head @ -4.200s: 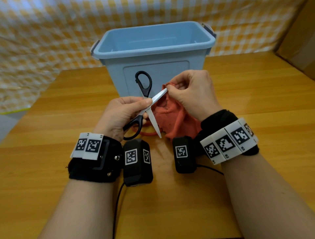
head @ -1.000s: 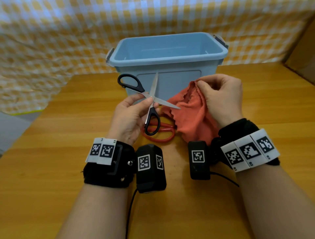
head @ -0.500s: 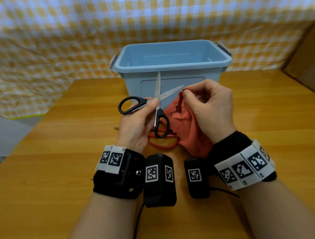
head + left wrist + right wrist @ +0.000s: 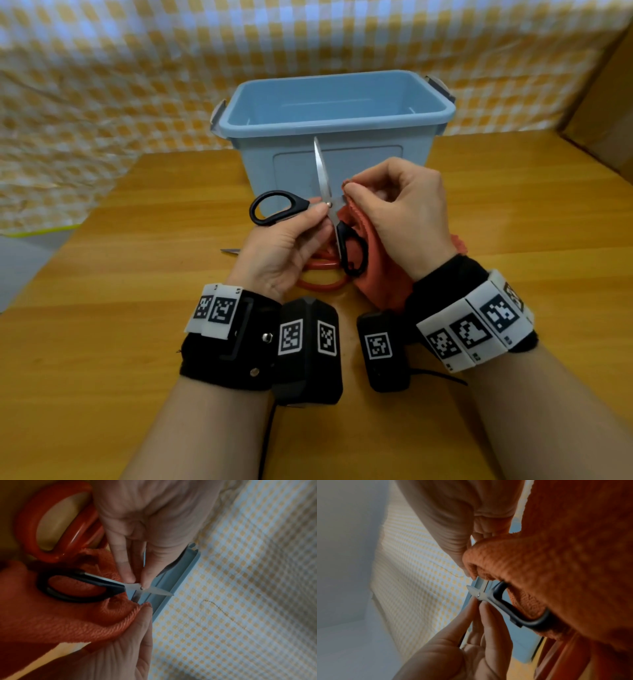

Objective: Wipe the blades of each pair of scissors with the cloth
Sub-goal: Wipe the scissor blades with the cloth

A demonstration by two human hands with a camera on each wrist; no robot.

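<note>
Compared with half a second back, the right hand (image 4: 400, 219) has slid its pinch of red cloth (image 4: 380, 270) down the blade toward the pivot, so the lower blade of the black-handled scissors (image 4: 329, 205) that poked out to the right is now covered by cloth and fingers, and the whole scene sits a bit lower in the head view. Left hand (image 4: 284, 253) is pinching the scissors right at the pivot screw, thumb and fingertips on the metal, with one black loop sticking out to the left and the other hanging down in the middle of the frame against the cloth. The scissors are spread wide open, and one bare blade points straight up in front of the blue plastic bin (image 4: 342, 120), which fills the upper centre. Right hand has thumb and forefinger closed on a fold of cloth right next to the pivot, rest of the cloth drooping down toward the wrist. A second pair, the red-handled scissors (image 4: 320, 274), is lying flat on the wooden table (image 4: 120, 342) underneath both hands, its blade tip peeking out at centre left. The left wrist view shows the same pinch up close, red loop in the upper left. Yellow checked fabric (image 4: 102, 85) runs across the back.
</note>
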